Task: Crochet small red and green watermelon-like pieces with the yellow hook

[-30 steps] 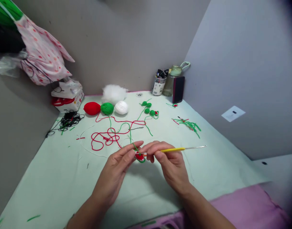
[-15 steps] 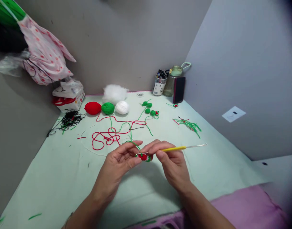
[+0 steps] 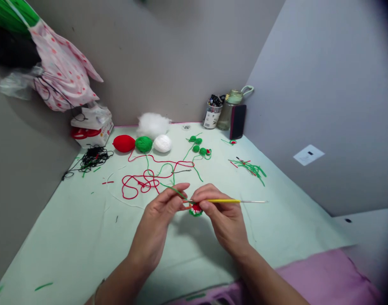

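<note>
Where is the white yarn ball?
In the head view, the white yarn ball lies far back on the table, left of centre, beside the green yarn ball, in front of the stuffing tuft.

Yarn balls (image 3: 144, 144) on the table (image 3: 70, 237), behind the crochet piece (image 3: 196, 209)

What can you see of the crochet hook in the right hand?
The crochet hook is slim: a yellow, plastic-looking grip and a silvery metal shaft pointing right. It lies almost level above the table, pinched in the right hand. Its left end meets a red and green crocheted piece, where the left hand pinches green yarn.
</note>
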Action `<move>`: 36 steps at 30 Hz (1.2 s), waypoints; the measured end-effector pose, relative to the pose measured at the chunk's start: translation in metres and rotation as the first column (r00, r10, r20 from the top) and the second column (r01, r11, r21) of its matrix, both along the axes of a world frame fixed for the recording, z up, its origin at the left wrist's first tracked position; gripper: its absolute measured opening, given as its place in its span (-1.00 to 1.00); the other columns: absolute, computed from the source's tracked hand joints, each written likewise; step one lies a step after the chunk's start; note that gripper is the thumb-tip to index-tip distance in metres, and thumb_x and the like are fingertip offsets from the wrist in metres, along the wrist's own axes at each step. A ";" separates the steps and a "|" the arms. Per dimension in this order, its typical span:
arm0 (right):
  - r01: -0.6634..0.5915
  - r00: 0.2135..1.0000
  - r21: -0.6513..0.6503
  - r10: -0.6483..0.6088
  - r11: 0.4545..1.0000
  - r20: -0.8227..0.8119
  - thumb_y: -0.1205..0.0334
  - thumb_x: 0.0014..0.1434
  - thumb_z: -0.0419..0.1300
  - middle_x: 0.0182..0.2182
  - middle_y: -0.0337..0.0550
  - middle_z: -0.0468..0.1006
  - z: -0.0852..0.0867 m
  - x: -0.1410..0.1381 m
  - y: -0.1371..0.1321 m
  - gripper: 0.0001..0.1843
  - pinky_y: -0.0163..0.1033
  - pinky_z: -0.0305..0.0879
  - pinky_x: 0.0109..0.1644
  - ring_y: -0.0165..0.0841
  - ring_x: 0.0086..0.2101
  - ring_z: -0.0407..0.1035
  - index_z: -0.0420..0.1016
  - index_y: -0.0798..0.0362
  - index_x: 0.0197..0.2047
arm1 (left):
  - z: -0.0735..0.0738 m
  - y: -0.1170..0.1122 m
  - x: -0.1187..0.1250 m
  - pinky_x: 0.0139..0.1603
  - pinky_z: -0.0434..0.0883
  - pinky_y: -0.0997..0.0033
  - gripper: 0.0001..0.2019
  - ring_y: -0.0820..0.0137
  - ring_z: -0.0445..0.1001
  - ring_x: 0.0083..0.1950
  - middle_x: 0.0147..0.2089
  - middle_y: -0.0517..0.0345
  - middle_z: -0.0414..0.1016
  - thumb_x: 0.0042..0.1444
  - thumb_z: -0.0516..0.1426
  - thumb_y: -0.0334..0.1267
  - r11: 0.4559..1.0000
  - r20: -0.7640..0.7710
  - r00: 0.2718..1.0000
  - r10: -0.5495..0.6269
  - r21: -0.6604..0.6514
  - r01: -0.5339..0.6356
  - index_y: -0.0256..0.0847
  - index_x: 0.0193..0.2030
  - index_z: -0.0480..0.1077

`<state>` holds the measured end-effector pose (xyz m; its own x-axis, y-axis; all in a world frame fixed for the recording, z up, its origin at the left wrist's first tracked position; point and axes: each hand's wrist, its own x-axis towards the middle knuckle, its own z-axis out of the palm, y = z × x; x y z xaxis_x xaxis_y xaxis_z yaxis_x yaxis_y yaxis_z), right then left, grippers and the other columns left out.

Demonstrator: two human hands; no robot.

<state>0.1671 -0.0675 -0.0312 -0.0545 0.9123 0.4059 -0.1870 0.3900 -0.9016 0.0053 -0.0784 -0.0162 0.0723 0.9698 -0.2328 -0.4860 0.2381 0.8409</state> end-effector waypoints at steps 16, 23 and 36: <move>-0.021 1.000 -0.025 0.021 0.999 -0.009 0.13 0.32 0.38 -0.33 -0.10 0.65 -0.003 0.006 0.002 -0.88 -0.25 0.43 -0.32 -0.32 -0.33 0.49 0.75 -0.05 -0.21 | 0.019 0.006 -0.027 -0.41 0.27 0.56 -0.75 0.53 0.22 -0.52 -0.50 0.34 0.35 0.24 0.35 0.02 0.963 -0.218 0.975 0.045 0.268 0.016 -0.09 -0.12 0.62; 0.077 0.990 0.123 -0.091 0.989 0.112 0.26 0.32 0.37 -0.34 -0.12 0.66 0.006 0.002 -0.003 -0.91 -0.25 0.50 -0.31 -0.31 -0.32 0.54 0.75 -0.07 -0.17 | 0.008 0.002 -0.032 0.09 0.39 0.25 -0.57 0.18 0.60 -0.08 -0.18 0.13 0.72 0.23 0.36 -0.16 0.865 -0.677 0.731 0.089 0.417 0.281 0.06 0.25 0.57; 0.092 0.760 0.595 -0.442 0.799 0.476 0.55 0.32 0.23 -0.11 -0.03 0.67 -0.007 0.002 -0.015 -0.48 -0.20 0.59 -0.20 -0.27 -0.18 0.59 0.58 -0.12 0.23 | 0.005 -0.003 0.004 0.10 0.55 0.36 -0.30 0.27 0.63 0.06 0.09 0.01 0.71 0.06 0.47 -0.17 1.000 -0.043 0.999 -0.011 0.010 0.011 -0.14 0.34 0.43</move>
